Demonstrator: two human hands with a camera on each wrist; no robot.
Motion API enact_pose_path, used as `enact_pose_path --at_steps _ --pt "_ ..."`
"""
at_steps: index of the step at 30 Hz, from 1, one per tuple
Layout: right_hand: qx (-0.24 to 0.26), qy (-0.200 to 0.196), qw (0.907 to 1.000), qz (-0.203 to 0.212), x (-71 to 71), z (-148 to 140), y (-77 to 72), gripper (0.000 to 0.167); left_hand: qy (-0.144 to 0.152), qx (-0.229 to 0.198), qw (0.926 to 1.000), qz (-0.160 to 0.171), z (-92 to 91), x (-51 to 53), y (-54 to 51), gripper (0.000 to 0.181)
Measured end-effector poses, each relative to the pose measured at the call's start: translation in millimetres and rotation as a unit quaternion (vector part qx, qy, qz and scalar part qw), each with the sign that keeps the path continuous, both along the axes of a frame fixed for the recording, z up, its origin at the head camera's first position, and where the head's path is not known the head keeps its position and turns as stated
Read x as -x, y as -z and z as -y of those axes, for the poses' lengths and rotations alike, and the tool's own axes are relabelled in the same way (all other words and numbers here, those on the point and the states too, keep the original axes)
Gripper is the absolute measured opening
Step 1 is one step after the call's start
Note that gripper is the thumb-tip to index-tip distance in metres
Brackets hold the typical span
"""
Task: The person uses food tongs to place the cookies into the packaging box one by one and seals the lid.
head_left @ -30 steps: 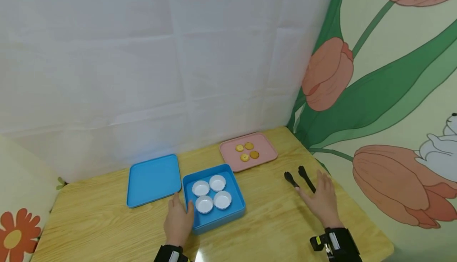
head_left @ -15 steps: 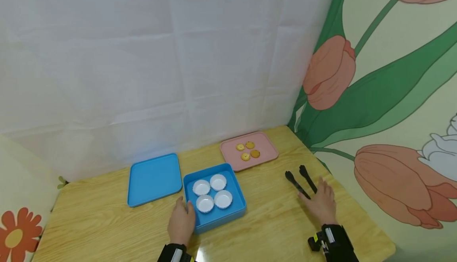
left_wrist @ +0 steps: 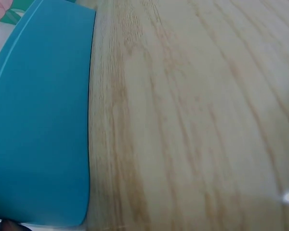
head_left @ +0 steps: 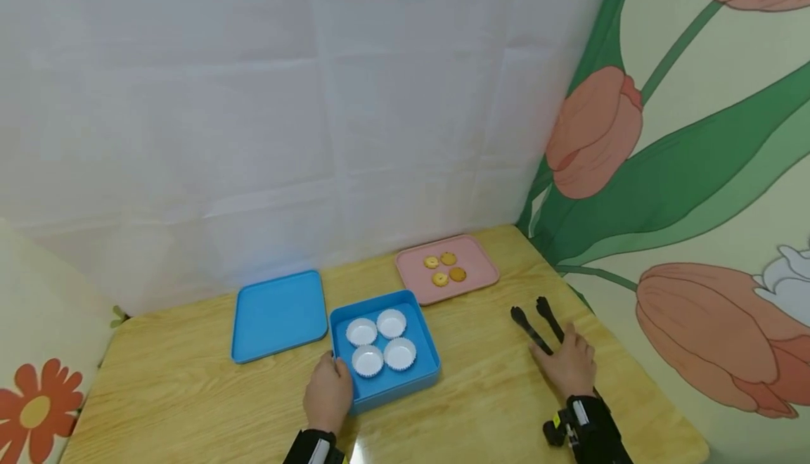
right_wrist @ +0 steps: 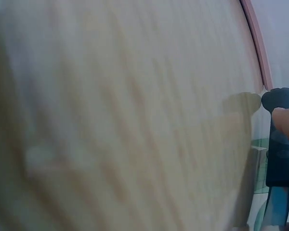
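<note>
A blue box (head_left: pixel 394 395) holds several white paper cups (head_left: pixel 400 354). At its near left corner my left hand (head_left: pixel 328 394) grips the side, thumb by the rim; in the left wrist view the blue wall (left_wrist: pixel 41 115) fills the left, with a bit of fingertip low in the corner. On the right, my right hand (head_left: pixel 569 365) holds black tongs (head_left: pixel 530 329) between thumb and fingers, their two arms spread apart and pointing away. In the right wrist view the thumb lies against one dark tong arm (right_wrist: pixel 281 159). Several small cookies (head_left: pixel 458 274) lie on a pink tray (head_left: pixel 418 285).
A flat blue tray or lid (head_left: pixel 278 316) lies left of the box on the wooden table (head_left: pixel 190 394). Behind the table hangs a white cloth (head_left: pixel 253 133). A wall painted with tulips (head_left: pixel 595 133) stands along the right side.
My left hand's fingers have drawn in against the box. My right hand has come down around the tongs, and their arms show lower behind it. The head view has shifted slightly.
</note>
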State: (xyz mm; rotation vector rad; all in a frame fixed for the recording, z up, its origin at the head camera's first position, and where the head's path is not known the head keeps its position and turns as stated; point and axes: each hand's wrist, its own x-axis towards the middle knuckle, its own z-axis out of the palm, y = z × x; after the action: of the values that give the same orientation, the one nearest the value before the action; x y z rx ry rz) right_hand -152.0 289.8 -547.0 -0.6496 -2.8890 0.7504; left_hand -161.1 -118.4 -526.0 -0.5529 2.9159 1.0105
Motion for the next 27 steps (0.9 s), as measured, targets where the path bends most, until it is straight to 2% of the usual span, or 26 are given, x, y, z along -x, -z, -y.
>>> enact_pose_path --at_steps 9,17,27 --pt "-0.025 -0.002 0.9997 -0.005 4.9 -3.8 7.3 0.095 0.002 0.005 0.9998 -0.017 -0.5 -0.9 3.4 0.041" --pt "-0.037 -0.007 0.9992 -0.013 6.2 -3.5 9.3 0.083 0.002 0.007 1.0 -0.002 1.0 -2.1 2.0 0.043" --pt "-0.051 -0.026 0.9982 -0.016 6.0 -3.4 7.1 0.078 -0.001 0.007 0.9999 -0.007 0.1 -1.6 4.0 0.042"
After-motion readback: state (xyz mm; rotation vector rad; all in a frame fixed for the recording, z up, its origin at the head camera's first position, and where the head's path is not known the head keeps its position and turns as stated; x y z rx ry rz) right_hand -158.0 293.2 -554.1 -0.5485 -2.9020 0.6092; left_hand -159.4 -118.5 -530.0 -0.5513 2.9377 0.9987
